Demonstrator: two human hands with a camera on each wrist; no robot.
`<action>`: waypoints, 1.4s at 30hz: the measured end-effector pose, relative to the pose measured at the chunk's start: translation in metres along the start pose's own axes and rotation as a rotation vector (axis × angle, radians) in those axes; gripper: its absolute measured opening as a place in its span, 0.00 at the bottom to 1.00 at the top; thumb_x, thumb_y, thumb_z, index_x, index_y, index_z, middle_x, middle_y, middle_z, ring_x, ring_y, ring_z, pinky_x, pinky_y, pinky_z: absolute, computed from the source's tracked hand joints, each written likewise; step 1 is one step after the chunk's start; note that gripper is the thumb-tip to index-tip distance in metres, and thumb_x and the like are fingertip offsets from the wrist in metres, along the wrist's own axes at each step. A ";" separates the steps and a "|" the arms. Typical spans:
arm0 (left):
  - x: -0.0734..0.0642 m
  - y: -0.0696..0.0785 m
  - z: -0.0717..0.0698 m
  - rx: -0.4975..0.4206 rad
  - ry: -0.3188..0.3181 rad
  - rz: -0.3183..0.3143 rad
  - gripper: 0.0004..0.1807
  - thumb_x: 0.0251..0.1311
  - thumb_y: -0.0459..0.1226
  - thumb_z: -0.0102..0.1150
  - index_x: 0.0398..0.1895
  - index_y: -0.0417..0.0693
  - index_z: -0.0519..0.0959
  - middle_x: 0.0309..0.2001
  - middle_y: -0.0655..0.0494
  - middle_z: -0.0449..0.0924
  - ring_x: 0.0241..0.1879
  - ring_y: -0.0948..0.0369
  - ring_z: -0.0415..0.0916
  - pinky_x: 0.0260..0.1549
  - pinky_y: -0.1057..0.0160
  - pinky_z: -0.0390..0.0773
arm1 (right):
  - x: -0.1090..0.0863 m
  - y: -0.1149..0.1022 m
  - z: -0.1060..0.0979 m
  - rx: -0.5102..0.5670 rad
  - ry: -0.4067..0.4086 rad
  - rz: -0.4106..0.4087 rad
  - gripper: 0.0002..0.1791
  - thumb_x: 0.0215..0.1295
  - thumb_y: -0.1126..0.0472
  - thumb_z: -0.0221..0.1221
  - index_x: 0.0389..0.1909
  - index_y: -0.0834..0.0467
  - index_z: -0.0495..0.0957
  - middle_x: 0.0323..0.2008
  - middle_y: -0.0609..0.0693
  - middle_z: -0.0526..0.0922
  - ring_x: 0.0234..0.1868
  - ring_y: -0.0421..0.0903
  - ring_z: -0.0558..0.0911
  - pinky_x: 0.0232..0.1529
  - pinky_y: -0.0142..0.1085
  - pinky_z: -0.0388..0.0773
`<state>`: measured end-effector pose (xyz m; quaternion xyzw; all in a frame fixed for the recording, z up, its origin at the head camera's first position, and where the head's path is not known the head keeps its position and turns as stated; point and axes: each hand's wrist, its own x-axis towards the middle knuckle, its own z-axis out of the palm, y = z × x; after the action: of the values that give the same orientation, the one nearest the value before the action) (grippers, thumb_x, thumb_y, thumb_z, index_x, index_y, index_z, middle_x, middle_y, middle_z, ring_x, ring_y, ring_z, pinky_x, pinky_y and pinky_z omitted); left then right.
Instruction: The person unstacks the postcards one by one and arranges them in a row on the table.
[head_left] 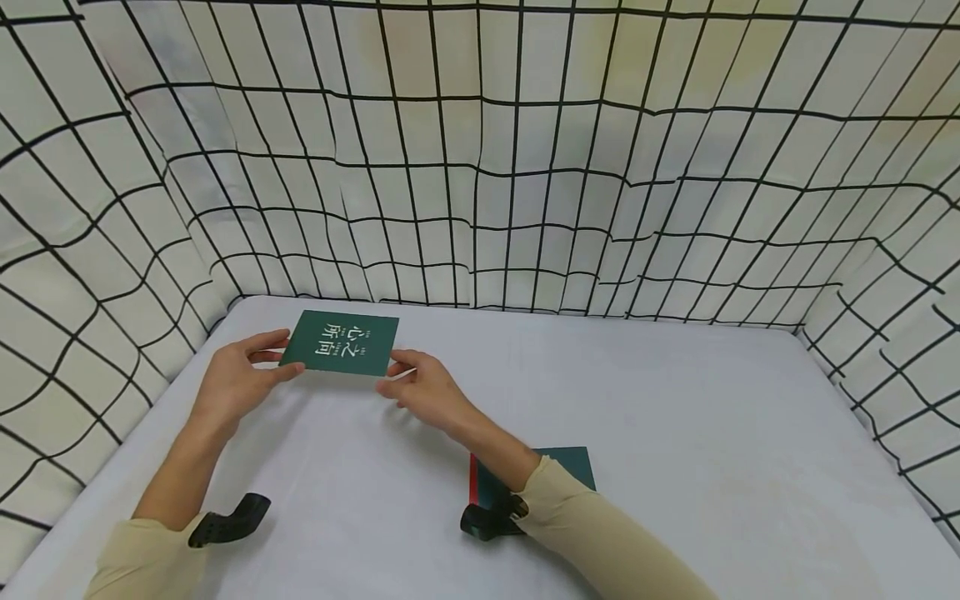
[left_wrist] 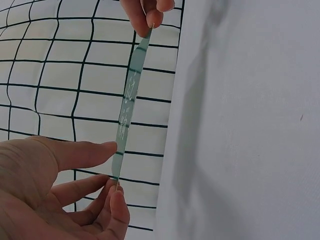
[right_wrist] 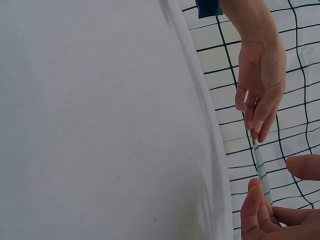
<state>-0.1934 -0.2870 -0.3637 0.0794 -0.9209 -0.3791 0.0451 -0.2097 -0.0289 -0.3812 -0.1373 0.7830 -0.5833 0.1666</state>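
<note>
A dark green card (head_left: 342, 342) with white characters, which appear upside down in the head view, is held above the white table between both hands. My left hand (head_left: 240, 375) pinches its left edge, thumb on the upper face and fingers beneath. At the opposite edge, my right hand (head_left: 427, 385) pinches the near right corner. Seen almost edge-on in the left wrist view, the thin card (left_wrist: 129, 102) looks glossy and stretches between the two hands. Under my right forearm lies a dark green flat item (head_left: 572, 462) with a red left edge, partly hidden.
The white-covered table (head_left: 675, 400) is enclosed at the back and sides by white walls with a black grid netting (head_left: 517, 167). Black wrist devices (head_left: 232, 521) sit at both sleeves, the right one overlapping the flat item.
</note>
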 end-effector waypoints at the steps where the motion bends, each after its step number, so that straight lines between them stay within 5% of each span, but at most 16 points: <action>1: 0.000 0.000 0.000 -0.002 -0.001 -0.001 0.37 0.67 0.35 0.65 0.77 0.36 0.65 0.66 0.26 0.71 0.67 0.33 0.65 0.39 0.60 0.70 | 0.001 0.000 0.001 -0.003 0.000 0.002 0.34 0.70 0.57 0.65 0.75 0.59 0.69 0.55 0.51 0.82 0.44 0.52 0.87 0.37 0.29 0.77; 23: 0.003 -0.013 -0.009 -0.026 -0.011 -0.031 0.37 0.68 0.39 0.65 0.77 0.36 0.64 0.71 0.27 0.67 0.67 0.35 0.66 0.41 0.59 0.67 | 0.015 0.000 0.018 0.003 -0.020 0.002 0.35 0.68 0.59 0.66 0.74 0.62 0.70 0.57 0.54 0.82 0.42 0.52 0.87 0.34 0.29 0.76; 42: 0.007 -0.023 -0.018 -0.025 -0.042 -0.107 0.41 0.68 0.41 0.65 0.80 0.36 0.59 0.73 0.25 0.63 0.69 0.32 0.63 0.44 0.58 0.69 | 0.024 0.002 0.034 0.001 -0.076 0.030 0.34 0.67 0.59 0.66 0.73 0.62 0.71 0.61 0.53 0.81 0.39 0.42 0.86 0.36 0.28 0.76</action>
<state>-0.1949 -0.3167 -0.3674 0.1198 -0.9113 -0.3938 0.0065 -0.2172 -0.0683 -0.3945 -0.1474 0.7777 -0.5756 0.2053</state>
